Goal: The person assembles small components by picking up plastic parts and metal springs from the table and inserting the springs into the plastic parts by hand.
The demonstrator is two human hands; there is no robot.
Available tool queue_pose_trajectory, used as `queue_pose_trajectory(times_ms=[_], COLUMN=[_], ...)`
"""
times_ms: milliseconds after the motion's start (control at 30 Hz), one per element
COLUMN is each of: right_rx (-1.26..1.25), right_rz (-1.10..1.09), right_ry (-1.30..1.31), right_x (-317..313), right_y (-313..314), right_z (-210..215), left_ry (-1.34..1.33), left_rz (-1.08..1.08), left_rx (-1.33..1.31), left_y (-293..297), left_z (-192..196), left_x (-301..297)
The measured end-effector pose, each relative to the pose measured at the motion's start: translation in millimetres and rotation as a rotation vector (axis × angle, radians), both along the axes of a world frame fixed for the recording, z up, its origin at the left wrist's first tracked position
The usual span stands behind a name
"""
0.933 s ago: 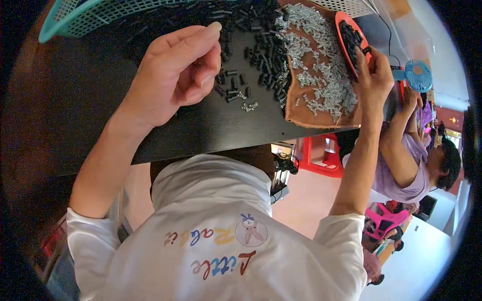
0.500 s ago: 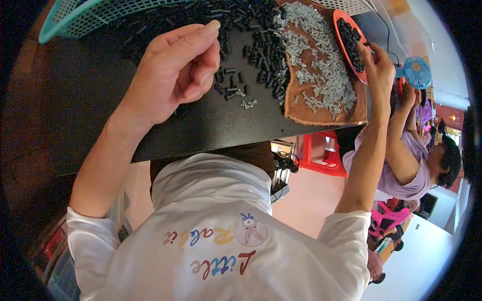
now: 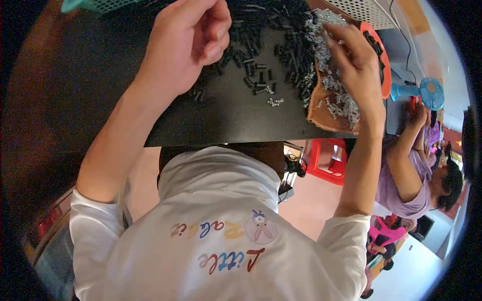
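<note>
My left hand [image 3: 193, 45] hovers over the black table with its fingers curled in; the fingertips reach the top edge, and anything between them is hidden. Near it lie many short black cylinders [image 3: 248, 62], with a few loose metal springs [image 3: 275, 102] beside them. Smeared by motion, my right hand [image 3: 356, 67] passes above a heap of silvery springs [image 3: 341, 100] on a brown cloth [image 3: 324, 122]. I cannot make out whether its thumb and finger hold anything. To its right is an orange-red tray [image 3: 386, 75] of small black parts [image 3: 374, 45].
A teal basket [image 3: 113, 5] stands at the far left and a white perforated basket [image 3: 364, 12] at the far right. Beyond the tray is a small blue fan [image 3: 432, 94]. A person in a lilac shirt [image 3: 401, 185] sits at right, near a red stool [image 3: 321, 175].
My right hand has left the tray and moved left over the springs. My left hand stays curled and sits higher in the picture. The whole view has shifted a little.
</note>
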State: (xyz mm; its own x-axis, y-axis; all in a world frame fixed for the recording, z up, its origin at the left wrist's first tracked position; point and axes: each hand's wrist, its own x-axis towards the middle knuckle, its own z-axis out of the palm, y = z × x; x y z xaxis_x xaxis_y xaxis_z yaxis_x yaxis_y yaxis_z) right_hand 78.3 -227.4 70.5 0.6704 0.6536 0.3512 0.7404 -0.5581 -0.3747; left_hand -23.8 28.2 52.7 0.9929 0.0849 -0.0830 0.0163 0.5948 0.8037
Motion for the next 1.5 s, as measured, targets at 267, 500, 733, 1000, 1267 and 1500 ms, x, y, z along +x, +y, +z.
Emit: queue_pose_trajectory(times_ms=[267,500,733,1000,1267,1500], right_rx=[-0.178,-0.055,-0.156,-0.244,-0.19,0.265], right_rz=[0.165,0.143,0.151,0.19,0.103,0.01], right_ry=[-0.212,-0.011,-0.047,-0.158,-0.098,0.317], right_x=[21.4,17.2,17.6,9.5,7.7,-23.4], right_y=[51.6,45.3,46.9,64.6,56.5,47.8], right_z=[-17.4,-13.0,-1.5,-14.7,-32.4,-18.0], left_ry=[0.046,0.034,0.011,0.048,0.048,0.074], left_rz=[-0.006,-0.064,-0.094,-0.093,-0.129,-0.23], left_rx=[-0.052,-0.08,-0.092,-0.099,-0.134,-0.171], left_y=[4.4,1.6,0.8,-2.9,-7.9,-11.3], left_z=[4.5,12.5,11.6,7.7,-3.7,-4.7], left_x=[5.2,5.0,4.2,6.3,7.1,6.2])
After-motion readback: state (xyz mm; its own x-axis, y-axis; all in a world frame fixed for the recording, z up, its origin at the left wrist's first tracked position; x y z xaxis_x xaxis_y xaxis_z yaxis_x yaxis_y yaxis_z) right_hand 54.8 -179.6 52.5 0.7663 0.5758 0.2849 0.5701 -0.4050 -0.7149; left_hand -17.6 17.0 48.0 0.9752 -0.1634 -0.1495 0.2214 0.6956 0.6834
